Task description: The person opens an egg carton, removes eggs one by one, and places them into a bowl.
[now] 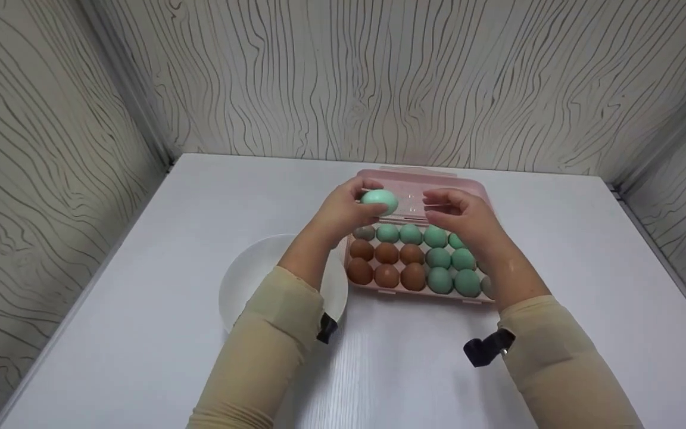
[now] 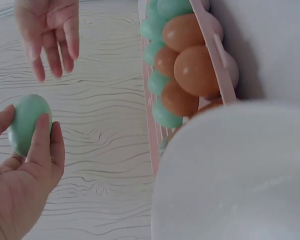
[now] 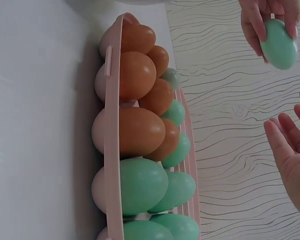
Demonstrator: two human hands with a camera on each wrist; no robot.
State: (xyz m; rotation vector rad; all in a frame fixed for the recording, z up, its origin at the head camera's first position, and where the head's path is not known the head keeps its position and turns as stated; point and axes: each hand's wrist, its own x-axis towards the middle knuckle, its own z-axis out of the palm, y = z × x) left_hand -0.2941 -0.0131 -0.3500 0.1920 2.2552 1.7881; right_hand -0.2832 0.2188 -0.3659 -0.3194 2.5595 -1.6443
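My left hand [image 1: 346, 211] pinches a pale green egg [image 1: 380, 202] between thumb and fingers, held up above the far part of a pink egg carton [image 1: 432, 293]. In the left wrist view the same green egg [image 2: 30, 124] shows whole between the fingertips. To its right, my right hand [image 1: 462, 215] hovers over the carton with fingers spread and nothing in them; a gap separates it from the egg. Brown eggs [image 1: 386, 253] fill the carton's near left, while green eggs [image 1: 439, 258] sit along the back row and on the right. My right forearm hides some on that side.
A white round plate or bowl [image 1: 242, 280] stands left of the carton, partly beneath my left forearm. The carton's pink lid [image 1: 408, 190] lies folded back behind the eggs. Wood-grain panels [image 1: 343, 77] wall the white table [image 1: 170, 250] at the back and sides.
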